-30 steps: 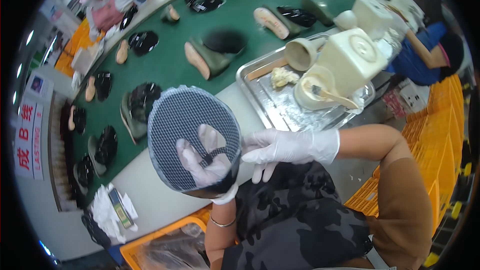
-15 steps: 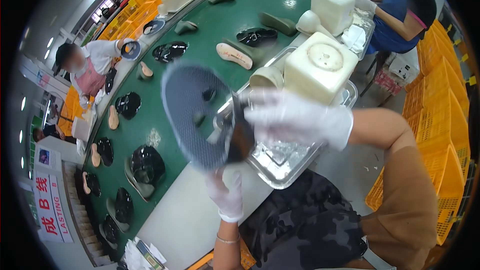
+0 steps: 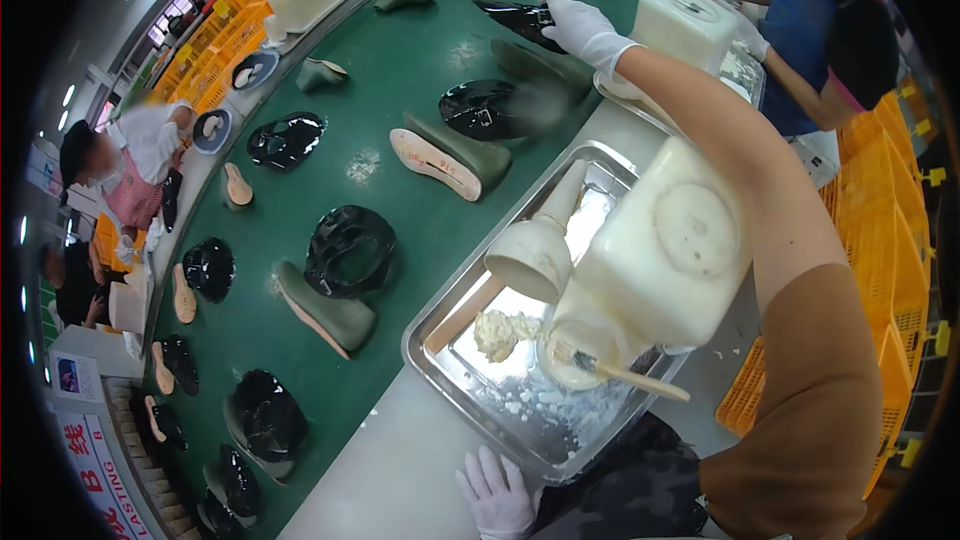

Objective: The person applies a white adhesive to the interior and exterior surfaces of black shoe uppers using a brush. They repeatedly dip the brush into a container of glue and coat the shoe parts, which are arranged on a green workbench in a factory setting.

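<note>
At the far side of the green belt, my right hand [image 3: 582, 32], in a white glove, is closed on a glossy black shoe upper [image 3: 520, 20]. My left hand [image 3: 495, 492], also gloved, rests with fingers spread on the white bench edge beside a metal tray [image 3: 425, 360] and holds nothing. In the tray lie a white plastic jug [image 3: 690, 240] on its side, a cream-coloured funnel-shaped scoop [image 3: 530, 255], a lump of pale paste [image 3: 500, 333] and a wooden-handled brush [image 3: 640, 380] across the jug's mouth. Another black upper [image 3: 478, 108] lies below my right hand.
Green shoe lasts with pale insoles [image 3: 435, 162] and black uppers [image 3: 350, 250] are spread along the green belt [image 3: 400, 70]. A co-worker in blue [image 3: 825, 50] works at the far right near a second white jug [image 3: 680, 25]. Orange crates [image 3: 860, 270] stand to my right.
The ribbed grey-blue oval item that both hands held has left them. My right hand has reached far across the belt to a black upper; my left has dropped to the bench edge. The view has shifted.
</note>
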Motion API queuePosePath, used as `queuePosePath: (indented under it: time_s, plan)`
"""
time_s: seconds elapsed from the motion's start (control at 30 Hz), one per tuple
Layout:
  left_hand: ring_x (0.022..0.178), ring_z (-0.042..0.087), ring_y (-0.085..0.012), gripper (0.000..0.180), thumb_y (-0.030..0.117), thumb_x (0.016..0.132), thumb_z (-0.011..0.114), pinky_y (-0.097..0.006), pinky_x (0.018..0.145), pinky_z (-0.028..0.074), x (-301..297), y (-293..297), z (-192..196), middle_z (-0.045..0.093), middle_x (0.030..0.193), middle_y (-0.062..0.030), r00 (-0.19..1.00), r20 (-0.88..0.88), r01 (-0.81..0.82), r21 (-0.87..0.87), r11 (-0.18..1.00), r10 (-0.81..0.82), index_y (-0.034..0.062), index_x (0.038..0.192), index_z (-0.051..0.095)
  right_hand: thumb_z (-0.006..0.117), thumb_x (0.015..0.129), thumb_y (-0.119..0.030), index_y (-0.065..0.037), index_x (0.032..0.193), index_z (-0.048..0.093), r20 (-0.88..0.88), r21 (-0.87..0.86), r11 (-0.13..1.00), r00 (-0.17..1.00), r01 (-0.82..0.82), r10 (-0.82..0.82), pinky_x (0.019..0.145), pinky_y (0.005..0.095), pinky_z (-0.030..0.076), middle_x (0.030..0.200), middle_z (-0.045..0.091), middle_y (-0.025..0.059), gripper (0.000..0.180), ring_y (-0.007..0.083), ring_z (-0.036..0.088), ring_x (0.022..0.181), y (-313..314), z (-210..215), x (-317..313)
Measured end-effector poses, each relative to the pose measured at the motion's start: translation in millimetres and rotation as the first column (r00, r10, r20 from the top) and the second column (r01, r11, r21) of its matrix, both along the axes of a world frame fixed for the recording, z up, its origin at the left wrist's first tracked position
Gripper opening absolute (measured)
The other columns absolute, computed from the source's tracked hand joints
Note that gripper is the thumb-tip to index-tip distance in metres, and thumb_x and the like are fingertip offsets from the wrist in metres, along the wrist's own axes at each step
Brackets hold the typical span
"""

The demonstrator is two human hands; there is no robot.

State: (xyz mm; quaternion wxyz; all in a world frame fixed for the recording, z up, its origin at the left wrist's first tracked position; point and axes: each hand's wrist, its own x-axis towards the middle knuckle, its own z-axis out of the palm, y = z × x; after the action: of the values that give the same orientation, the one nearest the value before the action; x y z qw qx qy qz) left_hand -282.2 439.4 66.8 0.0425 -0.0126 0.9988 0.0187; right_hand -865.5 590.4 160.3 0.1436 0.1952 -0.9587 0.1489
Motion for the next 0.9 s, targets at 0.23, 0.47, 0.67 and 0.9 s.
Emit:
queuePosePath:
  time_s: [0.23, 0.47, 0.67, 0.9]
  plan:
    - [0.121, 0.036, -0.051, 0.043, 0.022, 0.079, 0.056, -0.065, 0.096, 0.032, -2, 0, -3, 0.039, 0.131, -0.0311, 0.992, -0.13, 0.004, 0.013, 1.0, -0.002, -0.0028, 0.113, 0.049, 0.057, 0.083, -0.012, -0.003, 0.108, 0.047, 0.098, 0.159, 0.985, 0.992, 0.067, -0.084, 0.081, 0.0452, 0.048, 0.1, 0.063, 0.0203, 0.028, 0.0378, 0.06, 0.095, 12, -37, -37]
    - [0.122, 0.036, -0.0499, 0.047, 0.025, 0.079, 0.055, -0.064, 0.098, 0.03, -6, 1, 2, 0.039, 0.132, -0.0294, 0.993, -0.12, 0.009, 0.017, 1.0, -0.007, -0.0021, 0.115, 0.048, 0.059, 0.081, -0.013, -0.004, 0.1, 0.056, 0.044, 0.181, 0.979, 0.995, -0.091, 0.084, 0.082, 0.0438, 0.048, 0.099, 0.063, 0.0189, 0.022, 0.0361, 0.06, 0.097, 32, -56, -37]
    - [0.123, 0.035, -0.0474, 0.05, 0.025, 0.078, 0.06, -0.06, 0.101, 0.028, -5, 11, 18, 0.038, 0.133, -0.0293, 0.994, -0.091, -0.054, 0.092, 0.994, 0.062, -0.0011, 0.119, 0.048, 0.047, 0.087, -0.014, -0.012, 0.112, 0.058, 0.101, 0.311, 0.918, 0.969, -0.245, 0.224, 0.081, 0.0406, 0.05, 0.108, 0.061, 0.0152, 0.027, 0.033, 0.061, 0.098, 11, -7, 47]
    - [0.126, 0.03, -0.0477, 0.075, 0.047, 0.073, 0.066, -0.061, 0.102, 0.024, 2, 8, 1, 0.033, 0.137, -0.0274, 0.993, -0.114, 0.012, -0.008, 1.0, -0.013, -0.0033, 0.123, 0.042, 0.048, 0.09, -0.027, -0.015, 0.124, 0.055, 0.478, 0.472, 0.868, 0.872, -0.155, -0.104, 0.086, 0.038, 0.048, 0.123, 0.058, 0.0065, 0.037, 0.0262, 0.061, 0.103, 29, 28, 92]
